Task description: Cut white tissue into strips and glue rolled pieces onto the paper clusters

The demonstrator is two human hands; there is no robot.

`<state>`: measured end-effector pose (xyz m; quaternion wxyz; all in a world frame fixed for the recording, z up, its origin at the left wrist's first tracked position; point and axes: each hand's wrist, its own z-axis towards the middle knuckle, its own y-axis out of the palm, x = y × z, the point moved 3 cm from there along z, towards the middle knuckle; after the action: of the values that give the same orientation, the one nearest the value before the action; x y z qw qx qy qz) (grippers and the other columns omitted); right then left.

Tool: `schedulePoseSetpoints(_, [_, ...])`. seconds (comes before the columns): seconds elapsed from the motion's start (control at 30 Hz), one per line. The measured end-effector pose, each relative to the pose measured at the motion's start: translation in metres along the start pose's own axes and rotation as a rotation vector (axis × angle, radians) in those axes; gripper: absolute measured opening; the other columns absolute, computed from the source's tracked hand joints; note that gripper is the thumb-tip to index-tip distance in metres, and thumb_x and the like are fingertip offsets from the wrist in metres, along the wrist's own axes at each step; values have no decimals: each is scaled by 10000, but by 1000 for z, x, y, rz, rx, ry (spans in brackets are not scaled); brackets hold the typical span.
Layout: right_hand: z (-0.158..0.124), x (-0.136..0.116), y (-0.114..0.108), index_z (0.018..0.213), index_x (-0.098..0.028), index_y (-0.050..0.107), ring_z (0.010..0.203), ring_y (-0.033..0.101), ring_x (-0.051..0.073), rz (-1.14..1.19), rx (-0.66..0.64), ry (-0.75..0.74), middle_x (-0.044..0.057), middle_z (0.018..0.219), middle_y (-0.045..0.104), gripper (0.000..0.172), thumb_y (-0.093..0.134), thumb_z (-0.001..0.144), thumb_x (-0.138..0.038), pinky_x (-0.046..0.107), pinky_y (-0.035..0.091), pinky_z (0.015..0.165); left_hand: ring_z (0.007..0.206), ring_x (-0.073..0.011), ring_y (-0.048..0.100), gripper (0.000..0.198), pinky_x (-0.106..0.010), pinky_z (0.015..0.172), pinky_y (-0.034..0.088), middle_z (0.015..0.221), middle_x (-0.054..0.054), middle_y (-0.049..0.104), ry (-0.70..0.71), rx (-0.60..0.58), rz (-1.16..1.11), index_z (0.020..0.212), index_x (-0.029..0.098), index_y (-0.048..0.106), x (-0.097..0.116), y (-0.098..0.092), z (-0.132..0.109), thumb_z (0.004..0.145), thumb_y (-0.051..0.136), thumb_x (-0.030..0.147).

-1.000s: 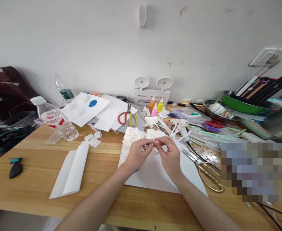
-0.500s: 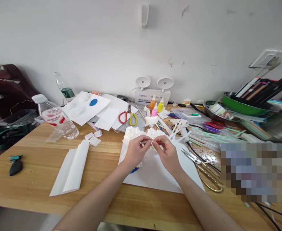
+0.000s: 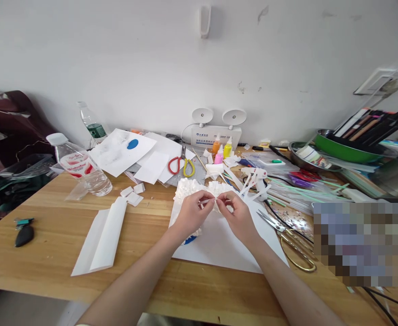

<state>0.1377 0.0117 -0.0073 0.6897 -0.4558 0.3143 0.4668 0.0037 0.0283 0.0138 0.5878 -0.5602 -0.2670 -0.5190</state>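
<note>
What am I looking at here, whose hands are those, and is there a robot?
There's no robot! These are a person's own bare hands, the left hand and the right hand. The camera is worn on their head, so you see what's in front of them, looking down. The hands meet, pinching a small whitish piece, too tiny to tell what it is. Below them, a big white sheet lies on the wooden table. Around it are gold-handled scissors, a folded white paper, a clear bottle with a white cap and small colourful bottles.
</note>
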Motion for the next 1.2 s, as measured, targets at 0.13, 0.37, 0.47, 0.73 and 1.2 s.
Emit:
schedulePoseSetpoints(0.13, [0,-1,0,808,-190,513,721,524,151,10,-47,8,23,783,540,113,464,840,-286,291,444,658,704,-140,581,120,-254,665,466,747,-27,632,17,1,-5,735,168,596,0,0,0,763,491,219])
schedulePoseSetpoints(0.37, [1,-5,0,816,-194,502,736,511,150,-30,-106,-71,26,797,529,126,425,867,-280,291,443,670,710,-138,580,116,-245,656,462,754,-19,636,12,6,32,746,176,598,0,-1,1,770,498,231])
schedulePoseSetpoints(0.47, [1,-5,-1,817,-195,504,740,509,151,-59,-95,-93,26,797,528,121,428,870,-272,293,441,674,721,-138,588,125,-239,658,459,772,-19,651,23,-6,31,764,181,612,0,0,1,773,496,228])
schedulePoseSetpoints(0.73, [1,-5,-3,809,-194,512,737,522,158,-158,-48,-174,32,780,542,98,443,866,-232,291,439,641,769,-156,611,183,-243,659,460,819,-32,687,3,-34,17,815,185,658,1,2,0,774,481,205])
schedulePoseSetpoints(1.2, [-5,-9,-3,814,-205,569,700,547,162,-276,198,-224,36,771,572,59,512,829,-211,312,468,641,788,-164,623,223,-244,645,469,842,-26,701,-44,-37,-83,881,206,680,-1,5,-2,783,480,225])
